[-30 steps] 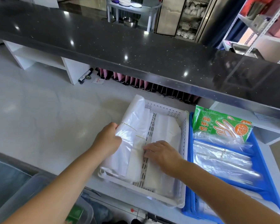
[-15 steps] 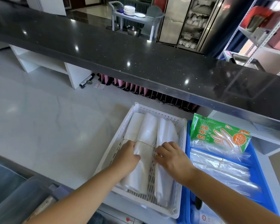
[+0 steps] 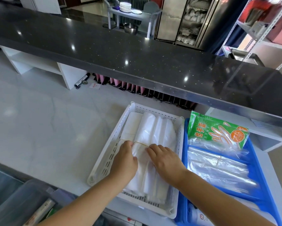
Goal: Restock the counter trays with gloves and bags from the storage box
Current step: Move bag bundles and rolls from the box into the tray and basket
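Note:
A white perforated tray (image 3: 110, 156) on the pale counter holds bundles of white plastic bags (image 3: 155, 132) bound with rubber bands. My left hand (image 3: 124, 158) and my right hand (image 3: 165, 158) both press down on the middle bundle, fingers bent onto the plastic near its rubber band. To the right, a blue tray (image 3: 265, 175) holds clear plastic bags (image 3: 218, 168) and a green pack of disposable gloves (image 3: 218, 130) leaning at its far end. A corner of the grey storage box (image 3: 18, 203) shows at the lower left.
A raised black countertop (image 3: 137, 51) overhangs the back of the work surface, with pink-and-black items (image 3: 137, 88) lined up beneath it. A marker (image 3: 81, 81) lies by white shelf dividers at the left. Bare pale counter (image 3: 47, 119) stretches left of the white tray.
The bag bundle that my left hand held raised over the white tray now lies flat in it. Both hands have come together on the middle bundle.

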A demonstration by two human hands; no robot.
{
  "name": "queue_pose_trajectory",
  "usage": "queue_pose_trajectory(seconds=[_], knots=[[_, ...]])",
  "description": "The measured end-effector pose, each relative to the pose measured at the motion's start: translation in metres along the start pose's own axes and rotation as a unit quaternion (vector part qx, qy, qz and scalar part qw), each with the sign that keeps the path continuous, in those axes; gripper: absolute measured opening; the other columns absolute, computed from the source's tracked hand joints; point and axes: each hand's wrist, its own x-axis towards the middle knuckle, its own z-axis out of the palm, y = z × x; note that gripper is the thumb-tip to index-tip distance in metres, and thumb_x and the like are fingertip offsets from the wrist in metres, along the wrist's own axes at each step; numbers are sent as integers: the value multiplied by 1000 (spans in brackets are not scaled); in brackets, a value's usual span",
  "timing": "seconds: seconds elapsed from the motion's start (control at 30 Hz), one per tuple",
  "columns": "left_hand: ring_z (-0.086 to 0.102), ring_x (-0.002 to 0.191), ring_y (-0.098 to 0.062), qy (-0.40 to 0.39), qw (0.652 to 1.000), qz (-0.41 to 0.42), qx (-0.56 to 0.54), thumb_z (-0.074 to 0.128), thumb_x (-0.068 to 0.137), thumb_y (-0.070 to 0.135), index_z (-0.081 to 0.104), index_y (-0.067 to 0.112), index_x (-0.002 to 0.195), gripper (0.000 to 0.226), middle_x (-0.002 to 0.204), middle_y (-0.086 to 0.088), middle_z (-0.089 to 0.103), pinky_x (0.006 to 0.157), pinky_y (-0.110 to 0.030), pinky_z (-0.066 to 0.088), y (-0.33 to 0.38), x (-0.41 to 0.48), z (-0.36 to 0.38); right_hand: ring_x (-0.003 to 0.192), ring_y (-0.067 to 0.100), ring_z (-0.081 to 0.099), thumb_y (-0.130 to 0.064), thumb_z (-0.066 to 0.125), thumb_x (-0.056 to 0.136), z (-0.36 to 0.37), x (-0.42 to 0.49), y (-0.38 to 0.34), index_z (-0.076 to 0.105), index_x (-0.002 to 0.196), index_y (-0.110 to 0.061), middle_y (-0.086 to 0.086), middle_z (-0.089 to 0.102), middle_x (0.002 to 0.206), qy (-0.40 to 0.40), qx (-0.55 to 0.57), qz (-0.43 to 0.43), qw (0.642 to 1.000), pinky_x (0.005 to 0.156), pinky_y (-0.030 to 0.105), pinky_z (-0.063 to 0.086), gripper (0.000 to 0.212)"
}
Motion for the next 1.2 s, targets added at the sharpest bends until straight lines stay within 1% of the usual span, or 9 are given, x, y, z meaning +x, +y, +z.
queue_pose_trajectory(seconds=[0.1,0.2,0.27,0.4,0.53,0.7,0.87,1.07,1.2], knots=[[54,99,-19,-28,998,21,50,56,87,17,35,16,131,49,130,-3,47,73,-24,36,1,1,-2,71,21,64,-3,79,51,-2,2,1,57,120,-7,8,64,109,-16,21,25,999,53,29,54,73],[44,116,-25,-27,974,98,201,63,80,39,32,15,131,64,128,-5,42,87,-28,35,-3,1,-10,77,23,67,-5,81,54,-5,4,4,59,120,-6,9,65,110,-30,37,35,998,59,31,56,69],[32,127,-24,-55,957,133,252,64,73,51,29,21,136,78,137,-2,33,100,-33,31,-10,0,-18,77,25,66,-2,80,56,-6,2,7,62,115,-7,9,66,108,-30,48,30,998,60,31,56,62],[-3,142,-12,-230,926,168,250,70,66,49,16,45,140,92,155,13,-9,113,-39,18,-19,-6,-29,89,28,63,-8,74,69,-7,1,8,61,114,-10,11,63,115,-46,71,-10,996,69,38,55,47],[-14,142,-12,-285,903,174,272,77,61,38,7,52,138,105,153,14,-25,112,-39,22,-18,-8,-36,101,31,56,-16,61,83,-5,6,7,56,121,-12,10,59,120,-74,74,-39,994,81,40,48,38],[-10,144,-18,-287,882,189,323,73,67,27,-2,49,141,107,154,8,-26,110,-37,29,-9,-9,-39,98,30,52,-22,54,88,-2,9,7,56,117,-11,10,58,114,-86,60,-58,993,81,40,45,31],[-2,144,-22,-257,865,198,382,73,71,24,2,42,145,104,155,5,-25,109,-38,33,-8,-4,-46,101,29,50,-22,52,88,-2,11,8,56,119,-12,9,57,115,-86,83,-58,991,83,37,41,33],[-2,144,-16,-254,921,93,281,70,59,47,11,52,139,100,158,8,-6,115,-37,19,-14,-7,-38,97,30,53,-17,53,85,-3,15,13,62,109,-7,12,59,108,-80,107,-57,989,79,36,41,28],[3,142,-11,-226,932,93,267,64,64,49,19,49,139,88,158,5,5,114,-35,3,-19,-12,-28,91,30,55,-14,55,83,-1,16,16,64,100,-5,13,60,101,-79,123,-70,987,77,37,43,21]])
